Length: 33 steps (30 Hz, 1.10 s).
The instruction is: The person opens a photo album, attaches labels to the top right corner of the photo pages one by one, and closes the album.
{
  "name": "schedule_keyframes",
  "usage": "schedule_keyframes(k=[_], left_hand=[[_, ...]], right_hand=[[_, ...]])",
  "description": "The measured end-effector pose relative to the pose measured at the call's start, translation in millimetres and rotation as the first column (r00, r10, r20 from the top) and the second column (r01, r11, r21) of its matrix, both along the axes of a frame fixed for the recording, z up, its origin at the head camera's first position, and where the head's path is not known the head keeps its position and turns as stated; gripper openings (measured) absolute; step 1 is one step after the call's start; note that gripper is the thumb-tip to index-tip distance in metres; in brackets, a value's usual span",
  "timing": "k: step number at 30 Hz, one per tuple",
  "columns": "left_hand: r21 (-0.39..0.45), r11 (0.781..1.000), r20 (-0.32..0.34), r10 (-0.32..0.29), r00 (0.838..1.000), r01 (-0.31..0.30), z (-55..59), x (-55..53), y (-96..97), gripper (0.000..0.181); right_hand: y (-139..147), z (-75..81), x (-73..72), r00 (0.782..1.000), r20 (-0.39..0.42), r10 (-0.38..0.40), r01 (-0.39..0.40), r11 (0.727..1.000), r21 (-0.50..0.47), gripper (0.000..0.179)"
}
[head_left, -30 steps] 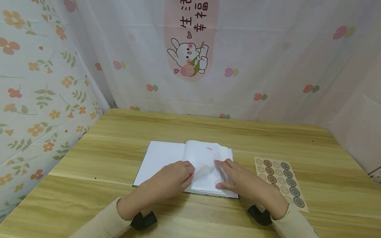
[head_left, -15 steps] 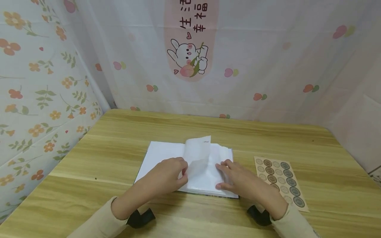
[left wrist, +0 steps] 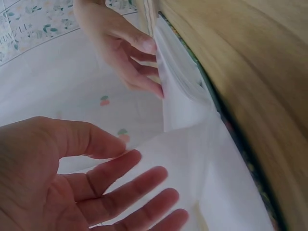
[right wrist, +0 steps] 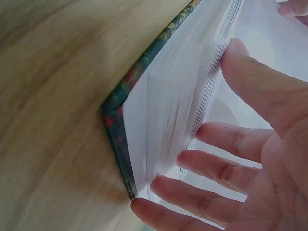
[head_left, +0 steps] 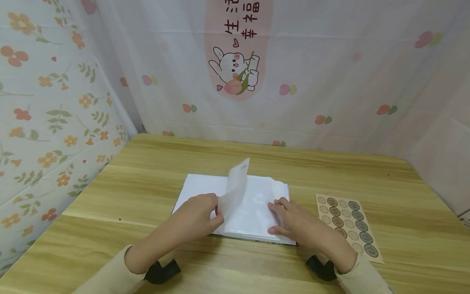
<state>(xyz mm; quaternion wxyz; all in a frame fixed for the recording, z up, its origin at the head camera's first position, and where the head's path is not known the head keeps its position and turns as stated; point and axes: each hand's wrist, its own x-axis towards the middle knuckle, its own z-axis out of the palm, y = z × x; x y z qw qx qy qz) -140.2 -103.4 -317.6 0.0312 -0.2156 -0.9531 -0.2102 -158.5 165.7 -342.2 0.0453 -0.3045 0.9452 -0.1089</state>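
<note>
An album (head_left: 257,212) lies open on the table, with a thick stack of thin, glossy white pages on its right side. Its hard cover (right wrist: 114,122) shows a dark green, red-flecked edge in the right wrist view. My left hand (head_left: 196,214) pinches one translucent page (head_left: 238,177) between thumb and forefinger, and that page stands raised and bent near the fold. At the right edge of the stack rests my right hand (head_left: 297,220). Its fingertips (right wrist: 209,132) touch the page edges, fingers spread, and its thumb lies on the top page.
To the right of the album lies a tan sheet of round stickers (head_left: 349,224), partly behind the right forearm. Black wrist mounts (head_left: 163,271) show under both wrists. A printed curtain (head_left: 301,61) hangs behind the wooden table (head_left: 110,192).
My left hand has moved left, drawing the page from nearly flat on the right stack up to a raised position. The right hand stays at the page edges.
</note>
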Motion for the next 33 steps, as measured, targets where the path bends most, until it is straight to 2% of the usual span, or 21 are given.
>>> schedule_keyframes(k=[5,11,16,23,33], left_hand=[[0.04,0.996,0.013,0.073,0.997,-0.074,-0.5,1.7,-6.6,0.012],[0.082,0.984,0.114,0.148,0.982,-0.158,0.8,2.5,-21.1,0.023],[0.09,0.983,0.097,0.151,0.984,-0.16,0.9,4.6,-36.3,0.027],[0.044,0.982,0.092,0.177,0.98,-0.182,-1.1,7.9,-54.3,0.033],[0.017,0.977,0.116,0.21,0.971,-0.213,-8.9,7.3,-70.0,0.032]], right_hand=[[2,0.2,1.0,1.0,-0.012,0.011,-0.011,1.0,-0.007,0.064],[1,-0.1,1.2,1.0,-0.025,0.014,-0.014,1.0,0.002,0.064],[1,0.6,1.6,1.0,-0.018,0.004,-0.004,1.0,0.01,0.065],[1,1.8,2.6,1.0,-0.008,0.001,0.0,1.0,0.007,0.065],[1,1.5,3.5,0.999,-0.036,0.023,-0.023,1.0,0.001,0.063]])
